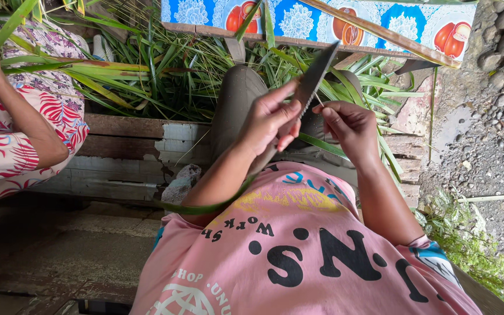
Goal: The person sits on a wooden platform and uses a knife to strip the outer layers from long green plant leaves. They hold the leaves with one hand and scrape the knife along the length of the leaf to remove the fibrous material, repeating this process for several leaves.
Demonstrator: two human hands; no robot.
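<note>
Your left hand (pixel 269 119) grips the knife (pixel 313 76); right fingers (pixel 329 116) pinch a thin, limp leaf strip (pixel 322 146). Hold it near the blade.

Pink short-sleeved shirt (pixel 304 245) with black lettering, grey-brown trousers (pixel 237 99).

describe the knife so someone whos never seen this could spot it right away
Start at the pink shirt at the bottom, then follow the left hand upward. From it a knife slants up toward the blue patterned board: a dark flat blade among green leaves.
</note>
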